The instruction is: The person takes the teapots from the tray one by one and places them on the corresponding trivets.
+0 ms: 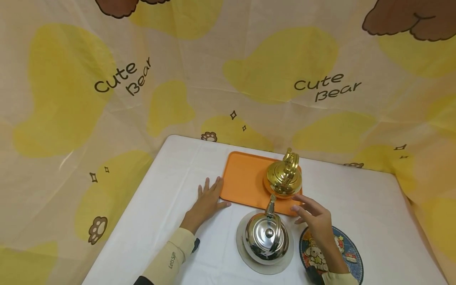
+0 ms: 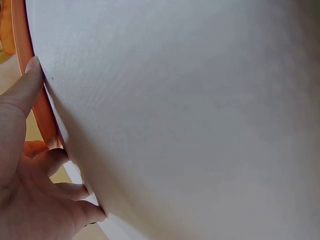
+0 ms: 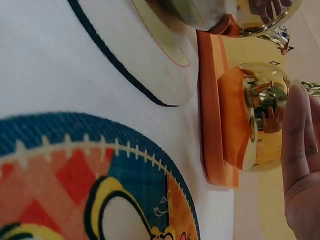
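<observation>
A shiny gold teapot [image 1: 284, 178] stands on the right side of an orange tray [image 1: 246, 178]. My left hand [image 1: 206, 200] lies at the tray's left front corner with its fingers spread; in the left wrist view the thumb [image 2: 31, 82] touches the tray rim. Close to the gold teapot's front right side is my right hand [image 1: 315, 217], its fingers loosely bent and holding nothing. In the right wrist view the gold teapot [image 3: 267, 145] appears just beyond those fingers. In front of the tray, a silver teapot [image 1: 261, 239] sits on a round pale mat [image 1: 246, 263].
Partly beneath my right forearm lies a round blue mat [image 1: 350, 245] with cartoon prints. A white cloth [image 1: 370, 206] covers the table. Behind it hangs a beige and yellow patterned curtain [image 1: 213, 59].
</observation>
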A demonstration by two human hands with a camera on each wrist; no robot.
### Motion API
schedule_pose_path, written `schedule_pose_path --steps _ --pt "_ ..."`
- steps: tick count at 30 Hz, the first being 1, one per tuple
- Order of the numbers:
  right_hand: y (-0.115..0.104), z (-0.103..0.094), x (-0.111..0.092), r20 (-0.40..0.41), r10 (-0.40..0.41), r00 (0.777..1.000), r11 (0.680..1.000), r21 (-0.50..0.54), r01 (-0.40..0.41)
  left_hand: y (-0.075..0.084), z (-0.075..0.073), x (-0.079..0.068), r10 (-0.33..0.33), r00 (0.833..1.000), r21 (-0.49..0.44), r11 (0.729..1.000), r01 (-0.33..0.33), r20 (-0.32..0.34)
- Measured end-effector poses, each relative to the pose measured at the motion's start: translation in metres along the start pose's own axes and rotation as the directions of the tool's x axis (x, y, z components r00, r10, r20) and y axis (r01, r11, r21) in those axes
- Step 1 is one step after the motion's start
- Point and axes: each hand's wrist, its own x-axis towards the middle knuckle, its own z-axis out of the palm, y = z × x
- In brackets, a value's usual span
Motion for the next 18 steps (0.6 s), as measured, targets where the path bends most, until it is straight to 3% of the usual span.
schedule_pose_path --steps 18 --pt "-0.01 0.001 0.028 -0.056 -0.014 0.998 1.0 -0.005 0.013 0.002 -0.004 -0.002 -0.004 1.0 -0.009 1.0 0.004 0.004"
